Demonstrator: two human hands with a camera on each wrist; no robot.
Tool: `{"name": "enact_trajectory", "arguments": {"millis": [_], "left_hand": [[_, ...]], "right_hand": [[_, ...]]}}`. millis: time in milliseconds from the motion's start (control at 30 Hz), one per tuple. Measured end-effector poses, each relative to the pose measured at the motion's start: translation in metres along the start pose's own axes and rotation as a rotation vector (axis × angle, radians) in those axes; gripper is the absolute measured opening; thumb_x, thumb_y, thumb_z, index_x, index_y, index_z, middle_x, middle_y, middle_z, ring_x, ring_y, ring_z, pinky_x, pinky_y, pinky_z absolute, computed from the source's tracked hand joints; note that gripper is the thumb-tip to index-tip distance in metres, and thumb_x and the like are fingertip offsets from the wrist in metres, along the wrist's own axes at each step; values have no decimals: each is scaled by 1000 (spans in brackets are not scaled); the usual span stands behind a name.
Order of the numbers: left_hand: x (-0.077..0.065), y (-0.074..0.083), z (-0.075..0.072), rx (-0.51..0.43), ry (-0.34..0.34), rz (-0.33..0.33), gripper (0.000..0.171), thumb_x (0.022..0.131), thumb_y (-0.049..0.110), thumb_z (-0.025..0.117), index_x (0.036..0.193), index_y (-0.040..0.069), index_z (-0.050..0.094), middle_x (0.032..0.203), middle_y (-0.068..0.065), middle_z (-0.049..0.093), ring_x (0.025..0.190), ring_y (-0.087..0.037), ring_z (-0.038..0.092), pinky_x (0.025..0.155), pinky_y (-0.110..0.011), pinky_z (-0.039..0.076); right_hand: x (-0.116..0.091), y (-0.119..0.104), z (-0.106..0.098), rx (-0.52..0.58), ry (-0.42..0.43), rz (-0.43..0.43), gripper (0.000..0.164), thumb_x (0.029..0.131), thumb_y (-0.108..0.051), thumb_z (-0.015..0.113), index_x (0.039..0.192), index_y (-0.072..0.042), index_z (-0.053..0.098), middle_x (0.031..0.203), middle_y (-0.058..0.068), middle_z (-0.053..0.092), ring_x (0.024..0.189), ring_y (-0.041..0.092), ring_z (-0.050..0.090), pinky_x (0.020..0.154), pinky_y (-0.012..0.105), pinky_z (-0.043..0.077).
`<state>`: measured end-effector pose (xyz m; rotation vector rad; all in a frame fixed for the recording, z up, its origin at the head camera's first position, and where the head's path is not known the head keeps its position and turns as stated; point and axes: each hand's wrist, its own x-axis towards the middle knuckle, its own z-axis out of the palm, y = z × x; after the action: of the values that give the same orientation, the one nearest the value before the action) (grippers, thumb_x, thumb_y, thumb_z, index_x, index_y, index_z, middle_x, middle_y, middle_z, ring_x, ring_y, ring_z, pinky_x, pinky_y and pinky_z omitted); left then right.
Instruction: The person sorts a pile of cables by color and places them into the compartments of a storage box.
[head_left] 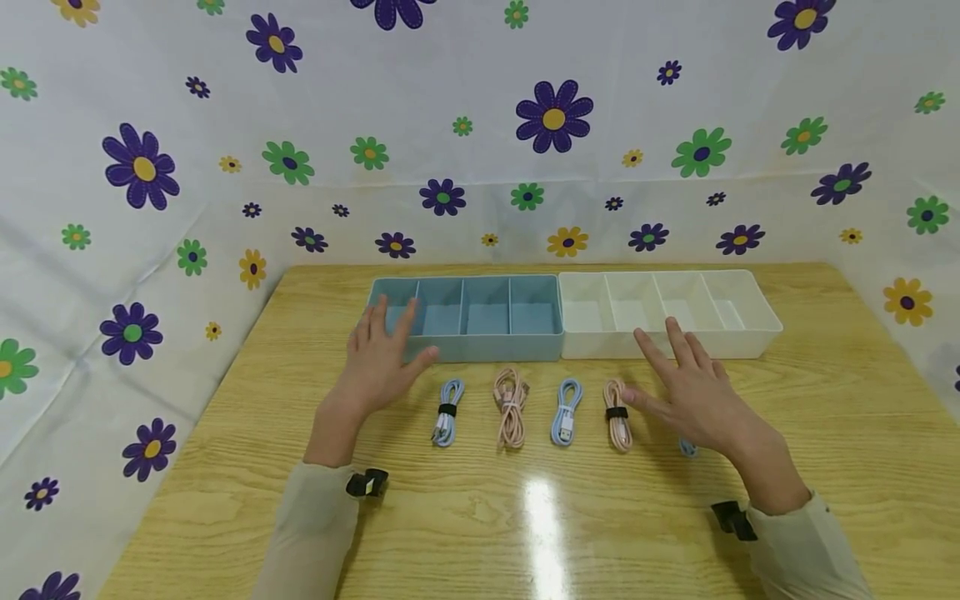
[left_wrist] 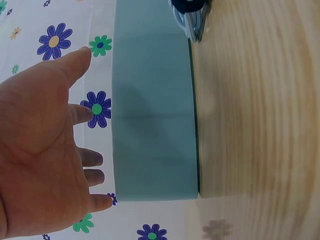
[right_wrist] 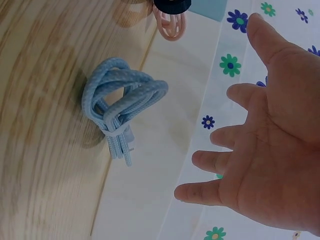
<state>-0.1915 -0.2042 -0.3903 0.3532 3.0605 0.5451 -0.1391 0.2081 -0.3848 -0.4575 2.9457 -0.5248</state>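
Observation:
My left hand (head_left: pixel 375 367), fingers spread, hovers at the left end of a blue four-section organizer box (head_left: pixel 487 348). The left wrist view shows that palm with nothing in it, beside the box's blue side (left_wrist: pixel 152 100). Fingers apart, my right hand (head_left: pixel 697 400) is in front of a white divided organizer box (head_left: pixel 667 345) and holds nothing. A coiled blue cable (right_wrist: pixel 120 90) lies near it, mostly hidden by the hand in the head view. Left of it is a coiled pink cable (head_left: pixel 617 425) with a black strap.
Further left on the wooden table (head_left: pixel 465 517) lie a coiled blue cable (head_left: pixel 566 412), a thicker pink cable bundle (head_left: pixel 512 412) and a blue cable with a black strap (head_left: pixel 447 425). A flower-print cloth (head_left: pixel 450 75) hangs behind and at both sides.

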Motion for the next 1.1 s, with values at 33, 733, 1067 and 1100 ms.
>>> {"name": "enact_trajectory", "arguments": {"millis": [33, 733, 1067, 1100], "left_hand": [[0, -1, 0, -3, 1, -5, 80, 101, 49, 50, 161, 13, 11, 161, -30, -5, 147, -51, -3, 113, -69, 7], [5, -24, 0, -110, 24, -77, 79, 103, 45, 48, 160, 9, 7, 160, -29, -12, 146, -53, -6, 111, -72, 8], [10, -33, 4, -222, 9, -84, 81, 103, 44, 47, 160, 10, 1, 161, -28, -13, 146, -53, -6, 109, -73, 12], [11, -35, 4, -237, 10, -83, 81, 103, 44, 47, 160, 10, 0, 161, -28, -13, 146, -54, -5, 109, -73, 13]], "right_hand": [[0, 0, 0, 3, -2, 3, 86, 98, -58, 51, 161, -15, 13, 162, 28, -6, 144, 58, 6, 103, 79, 14], [-1, 6, 1, 2, 0, 9, 88, 97, -60, 51, 161, -13, 13, 162, 29, -4, 143, 59, 6, 102, 79, 16], [-1, 6, 1, 13, -4, 8, 88, 97, -59, 52, 161, -14, 12, 162, 29, -5, 143, 59, 6, 102, 80, 16], [-1, 6, 0, 15, -5, 8, 88, 97, -58, 52, 161, -14, 11, 162, 29, -6, 143, 59, 6, 102, 80, 16]]}}
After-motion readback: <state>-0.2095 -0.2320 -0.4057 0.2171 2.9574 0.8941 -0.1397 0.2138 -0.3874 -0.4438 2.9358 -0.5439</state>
